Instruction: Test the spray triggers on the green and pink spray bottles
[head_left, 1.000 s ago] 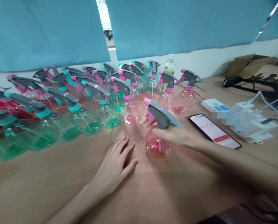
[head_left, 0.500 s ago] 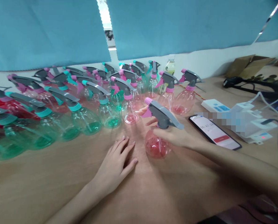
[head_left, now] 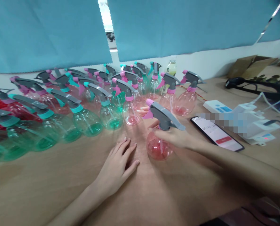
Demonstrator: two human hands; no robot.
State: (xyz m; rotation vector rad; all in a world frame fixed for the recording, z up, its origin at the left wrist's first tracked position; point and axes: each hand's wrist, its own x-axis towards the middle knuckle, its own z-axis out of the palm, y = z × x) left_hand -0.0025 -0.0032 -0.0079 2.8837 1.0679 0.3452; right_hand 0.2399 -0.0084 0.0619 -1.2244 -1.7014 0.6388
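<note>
A clear pink spray bottle (head_left: 160,147) with a grey and pink trigger head stands upright on the wooden table. My right hand (head_left: 171,136) is around its neck, the thumb in front and the fingers reaching behind, partly hidden by the bottle. To the left of it, my left hand (head_left: 117,161) lies palm down on the tabletop, fingers stretched out and holding nothing. Nearest beyond the hands are another pink spray bottle (head_left: 132,114) and a green spray bottle (head_left: 113,119) with a turquoise collar.
Several green and pink spray bottles crowd the left and back of the table (head_left: 66,194). Right of my right hand lies a phone (head_left: 215,133) with a timer on its screen. Beyond it are a white power strip (head_left: 217,106) with plugs and cables, and a cardboard box (head_left: 250,66).
</note>
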